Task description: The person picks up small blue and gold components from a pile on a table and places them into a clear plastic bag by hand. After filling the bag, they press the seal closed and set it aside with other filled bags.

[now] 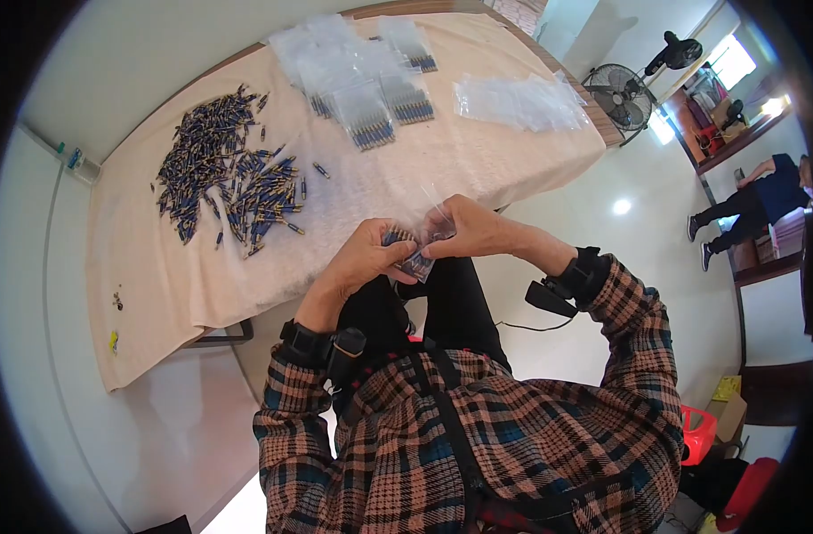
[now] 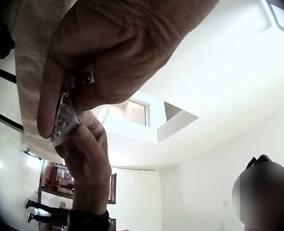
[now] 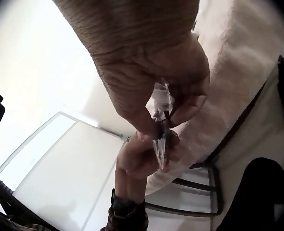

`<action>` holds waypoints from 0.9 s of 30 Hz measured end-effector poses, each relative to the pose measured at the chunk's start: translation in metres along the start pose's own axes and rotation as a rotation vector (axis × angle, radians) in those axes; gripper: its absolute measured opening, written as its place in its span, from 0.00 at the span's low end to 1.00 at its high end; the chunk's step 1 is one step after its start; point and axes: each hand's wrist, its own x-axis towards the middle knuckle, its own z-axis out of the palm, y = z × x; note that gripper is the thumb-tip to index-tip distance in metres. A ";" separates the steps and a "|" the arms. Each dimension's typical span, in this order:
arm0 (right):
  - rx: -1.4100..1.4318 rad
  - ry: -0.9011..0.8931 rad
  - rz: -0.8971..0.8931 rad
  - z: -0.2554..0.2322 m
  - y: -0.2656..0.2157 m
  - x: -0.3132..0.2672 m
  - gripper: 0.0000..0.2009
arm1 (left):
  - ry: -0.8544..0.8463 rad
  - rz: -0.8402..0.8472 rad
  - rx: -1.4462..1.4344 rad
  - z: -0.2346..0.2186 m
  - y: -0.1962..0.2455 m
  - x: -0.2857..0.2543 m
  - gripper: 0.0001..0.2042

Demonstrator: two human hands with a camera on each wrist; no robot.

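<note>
In the head view both hands meet over the lap, just off the table's near edge. A clear plastic bag [image 1: 417,266] with several small blue-and-gold rod-shaped pieces inside is between them. The left hand [image 1: 358,258] grips the filled part, thumb on top. The right hand [image 1: 474,228] pinches the bag's other side, its clear upper part rising between the hands. From the left wrist, metallic pieces show through the bag [image 2: 65,118] between the left thumb and fingers. In the right wrist view the clear plastic [image 3: 160,103] runs down between the right thumb and fingers.
A heap of loose blue-and-gold pieces [image 1: 206,156] lies on the cloth-covered table [image 1: 335,196]. Filled bags [image 1: 368,120] are piled at the back, beside a spread of flat clear bags [image 1: 522,101]. Fans [image 1: 620,96] and a person [image 1: 767,196] are beyond, at right.
</note>
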 end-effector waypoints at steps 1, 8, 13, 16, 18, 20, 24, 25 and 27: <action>0.023 -0.012 0.074 -0.001 -0.008 -0.002 0.13 | -0.005 0.003 -0.014 0.000 0.000 -0.001 0.12; -0.267 0.013 0.045 -0.001 -0.012 -0.004 0.11 | -0.001 0.018 0.040 0.001 -0.007 0.001 0.13; -0.511 0.095 -0.148 0.005 0.001 -0.002 0.12 | 0.011 0.012 0.046 0.000 -0.007 0.002 0.14; -0.547 0.141 -0.168 0.007 -0.005 -0.004 0.12 | -0.007 0.013 0.049 -0.001 -0.004 0.003 0.15; -0.514 0.166 -0.123 0.008 -0.009 -0.004 0.12 | -0.012 0.014 0.051 -0.002 -0.004 0.003 0.15; -0.358 0.132 -0.037 0.007 -0.013 -0.005 0.12 | -0.036 0.007 0.004 -0.005 -0.006 0.003 0.15; -0.021 0.063 0.124 0.005 -0.012 -0.005 0.12 | -0.057 0.019 -0.047 -0.007 -0.009 0.002 0.16; 0.007 0.064 0.113 0.006 -0.011 -0.005 0.12 | -0.063 0.027 -0.059 -0.007 -0.008 0.002 0.16; 0.032 0.063 0.102 0.005 -0.009 -0.006 0.12 | -0.061 0.032 -0.060 -0.006 -0.006 0.001 0.16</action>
